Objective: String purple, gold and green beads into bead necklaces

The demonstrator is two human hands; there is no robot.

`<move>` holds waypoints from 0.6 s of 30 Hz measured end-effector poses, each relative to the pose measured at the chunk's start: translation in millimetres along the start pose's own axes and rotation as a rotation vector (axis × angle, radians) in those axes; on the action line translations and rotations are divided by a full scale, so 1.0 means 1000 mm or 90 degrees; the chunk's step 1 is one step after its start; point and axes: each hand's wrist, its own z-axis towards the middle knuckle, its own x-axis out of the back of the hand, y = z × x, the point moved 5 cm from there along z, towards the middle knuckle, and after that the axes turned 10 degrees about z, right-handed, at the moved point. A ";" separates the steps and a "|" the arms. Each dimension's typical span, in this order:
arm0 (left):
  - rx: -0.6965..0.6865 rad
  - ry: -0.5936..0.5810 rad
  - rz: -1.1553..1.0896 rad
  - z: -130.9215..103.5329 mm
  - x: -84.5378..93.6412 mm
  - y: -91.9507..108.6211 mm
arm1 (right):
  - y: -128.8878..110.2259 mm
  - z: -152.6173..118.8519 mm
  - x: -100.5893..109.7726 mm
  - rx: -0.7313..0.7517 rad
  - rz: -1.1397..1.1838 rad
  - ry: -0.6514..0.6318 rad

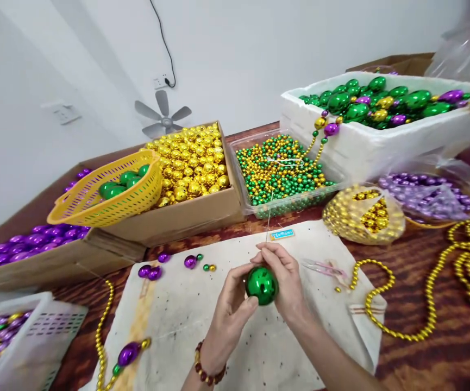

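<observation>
A shiny green ball bead (261, 286) is between my hands above the white cloth (194, 326). My left hand (231, 307) grips it, the thumb on its near face and the fingers curled behind. Thumb and fingers of my right hand (287, 279) come together at the ball's top right, pinching a thin needle-like wire (268, 220) that points up and away. Just beyond the fingertips lies a small blue label (282, 234). To the right rest pink-handled thread snips (325, 267). Loose purple beads (190, 262) and a few small green and gold ones lie to the left.
A cardboard box (194, 209) of gold and purple beads supports a yellow basket (108, 209). Beyond are a clear tub (292, 198) of small beads and a foam box (385, 146). Bagged gold beads (375, 214) and gold strands (426, 320) lie right; a white crate (55, 326) stands left.
</observation>
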 end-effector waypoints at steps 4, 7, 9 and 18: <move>-0.042 0.113 0.172 -0.018 0.010 0.004 | -0.001 -0.013 -0.011 0.075 -0.042 0.025; -0.038 0.150 0.248 -0.030 0.011 0.004 | 0.002 -0.021 -0.015 0.130 -0.135 0.026; -0.022 0.175 0.253 -0.034 0.010 0.000 | 0.006 -0.024 -0.020 0.152 -0.193 0.005; 0.066 0.310 0.097 -0.035 0.045 -0.009 | 0.015 -0.024 -0.003 0.034 -0.245 -0.060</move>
